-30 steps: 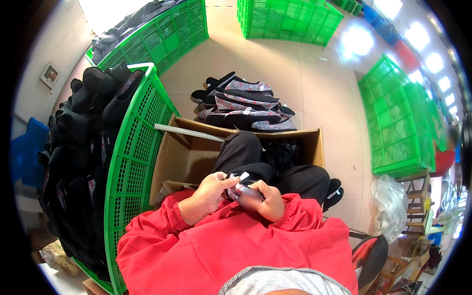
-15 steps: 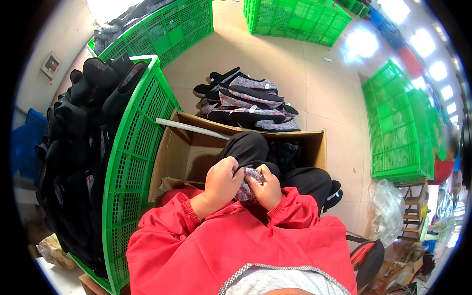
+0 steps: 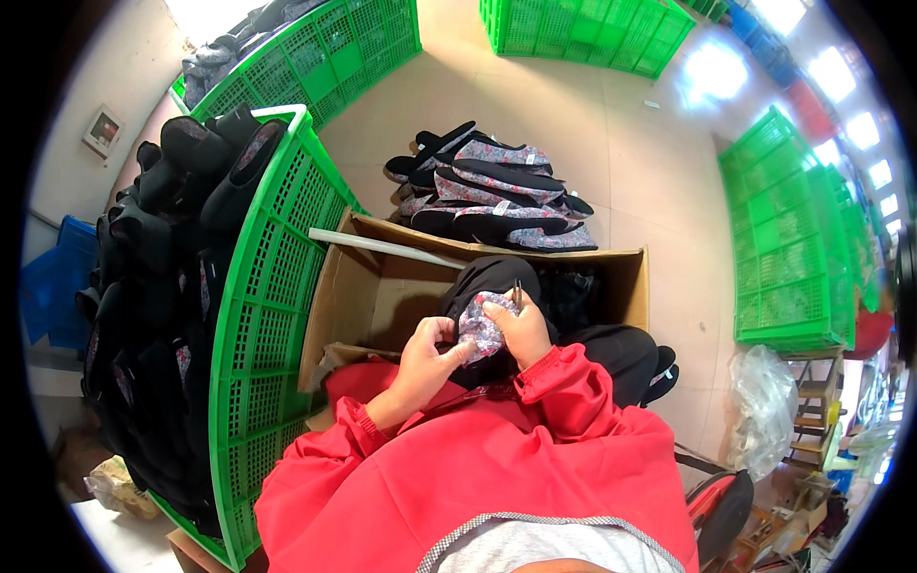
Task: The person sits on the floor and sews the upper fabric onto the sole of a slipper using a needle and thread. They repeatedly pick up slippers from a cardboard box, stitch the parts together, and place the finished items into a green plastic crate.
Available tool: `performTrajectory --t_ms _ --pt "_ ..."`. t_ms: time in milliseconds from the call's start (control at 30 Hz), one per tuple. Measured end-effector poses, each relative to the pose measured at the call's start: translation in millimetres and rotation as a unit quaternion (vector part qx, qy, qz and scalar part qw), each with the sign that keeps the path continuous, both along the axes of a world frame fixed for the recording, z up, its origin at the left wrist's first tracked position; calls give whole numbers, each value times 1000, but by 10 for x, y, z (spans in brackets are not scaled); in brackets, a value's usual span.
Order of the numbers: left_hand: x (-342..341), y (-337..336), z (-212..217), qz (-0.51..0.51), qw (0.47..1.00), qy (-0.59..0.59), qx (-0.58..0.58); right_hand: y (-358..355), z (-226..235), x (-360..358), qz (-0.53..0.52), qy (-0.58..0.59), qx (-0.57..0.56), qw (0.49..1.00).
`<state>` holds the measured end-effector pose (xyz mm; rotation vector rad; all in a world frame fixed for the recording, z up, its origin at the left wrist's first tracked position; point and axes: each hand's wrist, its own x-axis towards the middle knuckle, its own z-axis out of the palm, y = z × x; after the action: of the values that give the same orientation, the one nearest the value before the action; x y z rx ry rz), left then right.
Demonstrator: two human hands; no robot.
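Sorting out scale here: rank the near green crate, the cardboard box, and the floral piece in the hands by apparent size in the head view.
1. Near green crate, though nearness to the camera enlarges it.
2. Cardboard box.
3. Floral piece.

- Floral piece (image 3: 478, 329), at centre: we note a grey ground with small pink print.
- Sleeves (image 3: 564, 382): red.
- Crate (image 3: 263, 315), nine o'clock: bright green, its contents black.
- Box (image 3: 382, 286): plain brown cardboard.
- Slipper pile (image 3: 492, 191), twelve o'clock: black, same floral lining.
- Floor (image 3: 650, 181): beige.
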<state>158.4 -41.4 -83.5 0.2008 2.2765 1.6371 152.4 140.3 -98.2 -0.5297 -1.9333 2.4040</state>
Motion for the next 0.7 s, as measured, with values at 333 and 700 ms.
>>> performTrajectory --t_ms 333,700 --pt "196 211 -38 37 993 -2 108 178 15 45 12 -39 -143 989" --pt "316 317 39 82 969 225 -52 164 -66 100 -12 -18 -114 993"
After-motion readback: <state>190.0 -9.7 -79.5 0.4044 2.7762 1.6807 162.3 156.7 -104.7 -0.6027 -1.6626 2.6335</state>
